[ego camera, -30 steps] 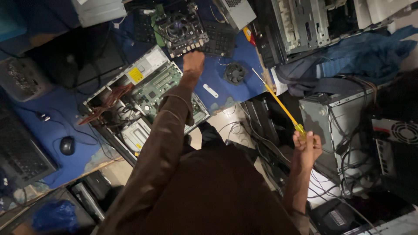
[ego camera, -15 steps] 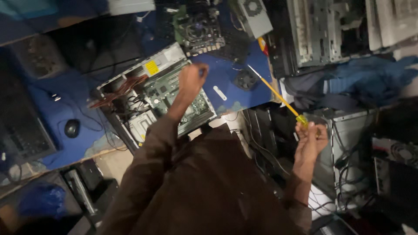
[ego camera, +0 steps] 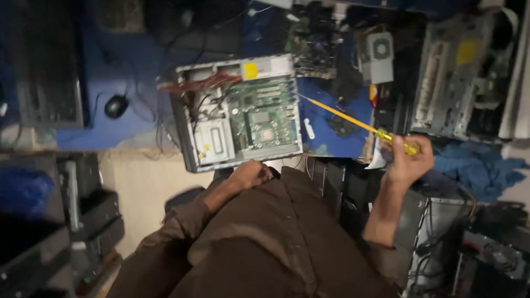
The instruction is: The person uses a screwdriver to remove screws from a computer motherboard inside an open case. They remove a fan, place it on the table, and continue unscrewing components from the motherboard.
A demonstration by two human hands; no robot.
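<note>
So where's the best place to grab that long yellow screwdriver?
Probably by its thick yellow handle, where the right hand already grips it. The thin shaft runs up and left toward the open computer case, so it looks too narrow to hold firmly. Come from the handle end, on the right, fingers wrapping around it, tip pointing away. The left hand rests low near the case.

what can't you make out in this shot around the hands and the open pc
Head view only:
- Left hand: fingers curled by the open case's near edge; whether it touches is unclear from blur.
- Right hand: wrapped round the screwdriver handle, hiding most of it.
- Screwdriver tip: too thin and blurred to tell its type.
- Motherboard parts: too small and blurred to identify.
- Left of frame: dark, shapes unclear.
</note>
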